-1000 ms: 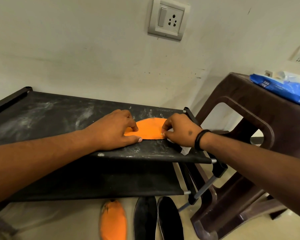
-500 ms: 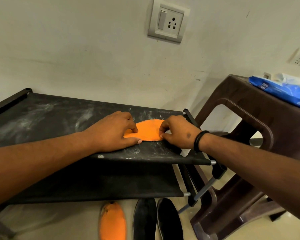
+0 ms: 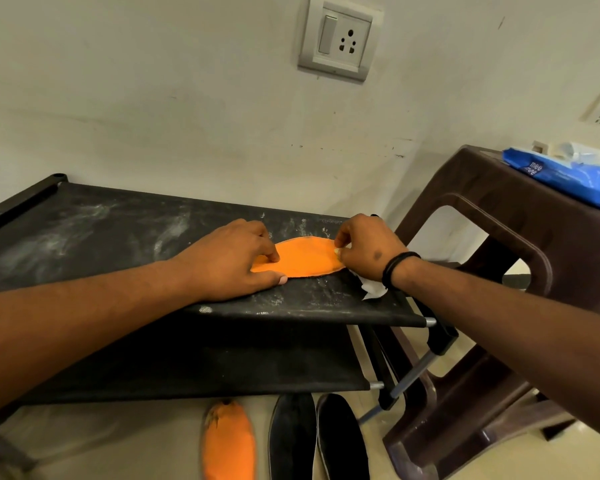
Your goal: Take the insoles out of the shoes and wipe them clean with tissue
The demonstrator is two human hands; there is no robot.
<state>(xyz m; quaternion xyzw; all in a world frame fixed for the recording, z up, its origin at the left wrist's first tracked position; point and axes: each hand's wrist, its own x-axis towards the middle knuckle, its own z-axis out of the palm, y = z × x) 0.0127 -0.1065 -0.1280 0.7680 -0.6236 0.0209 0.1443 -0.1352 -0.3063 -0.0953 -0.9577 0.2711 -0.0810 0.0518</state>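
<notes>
hands working an orange insole at frame centre
left hand is pressing it flat; right hand is gripping crumpled tissue, now wiping farther right along its edge.

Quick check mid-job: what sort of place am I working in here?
Probably a corner of a home, by a shoe rack: a black fabric-shelved rack against a plain wall, black slip-on shoes on the floor beneath, and a brown plastic stool alongside.

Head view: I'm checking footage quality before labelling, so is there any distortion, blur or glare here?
Head view: wide-angle bending curves the rack and stool; hands and orange insole look sharp; lighting is soft and even, no harsh glare; the wipes pack at the right edge looks slightly smeared.
</notes>
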